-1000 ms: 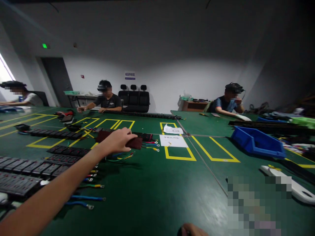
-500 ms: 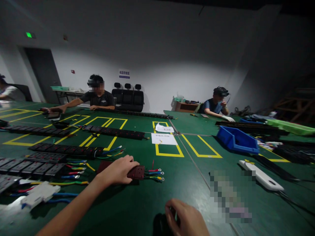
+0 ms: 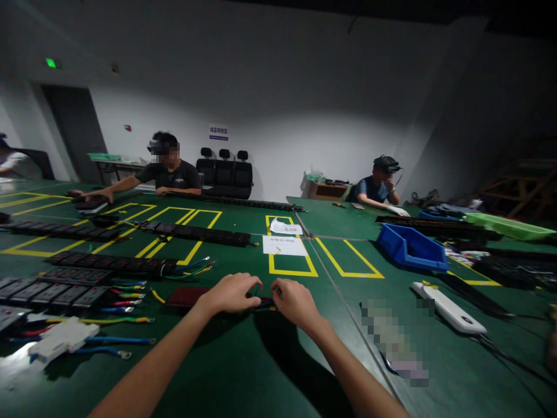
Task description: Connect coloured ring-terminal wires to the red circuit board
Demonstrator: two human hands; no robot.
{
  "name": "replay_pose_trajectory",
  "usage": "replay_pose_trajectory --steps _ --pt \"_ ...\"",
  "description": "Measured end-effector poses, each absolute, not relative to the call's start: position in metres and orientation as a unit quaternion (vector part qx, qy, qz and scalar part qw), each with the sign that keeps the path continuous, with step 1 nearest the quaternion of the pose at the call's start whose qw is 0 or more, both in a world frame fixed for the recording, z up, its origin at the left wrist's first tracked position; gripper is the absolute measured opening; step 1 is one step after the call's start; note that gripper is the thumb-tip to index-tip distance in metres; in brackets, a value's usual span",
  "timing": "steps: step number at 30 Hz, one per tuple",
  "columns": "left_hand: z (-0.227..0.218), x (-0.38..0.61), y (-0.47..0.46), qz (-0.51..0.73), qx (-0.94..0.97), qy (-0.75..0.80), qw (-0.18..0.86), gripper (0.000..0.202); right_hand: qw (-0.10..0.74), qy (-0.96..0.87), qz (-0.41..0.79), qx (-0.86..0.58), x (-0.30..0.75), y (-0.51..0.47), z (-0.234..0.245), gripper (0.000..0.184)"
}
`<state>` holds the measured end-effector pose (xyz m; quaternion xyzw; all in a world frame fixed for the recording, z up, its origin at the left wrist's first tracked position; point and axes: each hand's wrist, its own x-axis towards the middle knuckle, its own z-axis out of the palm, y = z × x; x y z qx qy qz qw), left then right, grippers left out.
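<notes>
Lying flat: dark-red socket strip [image 3: 183, 296], coloured wires [image 3: 264, 302] at end.

Nothing reads clearly. The blue wall sign [image 3: 218, 132] bears white characters and the sheet [image 3: 285, 246] on the worktop [image 3: 243, 371] a printed line, both too small.

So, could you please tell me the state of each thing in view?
dark red socket strip: lying flat, partly covered.
left hand: closed on the strip's right end.
right hand: curled beside that end; grip unclear.
blue bin: upright, open-topped.
paper sheet: flat inside a yellow outline.
black socket strips: laid in rows.
</notes>
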<state>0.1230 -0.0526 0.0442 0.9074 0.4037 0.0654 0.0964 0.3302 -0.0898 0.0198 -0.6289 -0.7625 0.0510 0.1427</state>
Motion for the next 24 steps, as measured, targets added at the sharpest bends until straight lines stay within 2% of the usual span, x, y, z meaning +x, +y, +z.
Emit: replay_pose_trajectory --steps 4,9,16,24 --pt "0.031 0.143 -0.046 0.082 0.887 0.441 0.113 0.032 0.133 -0.747 0.042 -0.65 0.339 -0.089 0.007 0.025" --pt "0.013 0.149 -0.045 0.121 0.862 0.478 0.112 0.038 0.119 -0.735 0.033 -0.667 0.34 -0.087 0.0 0.024" --pt "0.003 0.139 -0.035 0.189 0.825 0.474 0.244 0.04 0.121 -0.718 0.047 -0.684 0.335 -0.088 0.0 0.027" --pt "-0.007 0.135 -0.035 0.261 0.799 0.464 0.28 0.031 0.131 -0.712 0.032 -0.689 0.335 -0.087 -0.003 0.025"
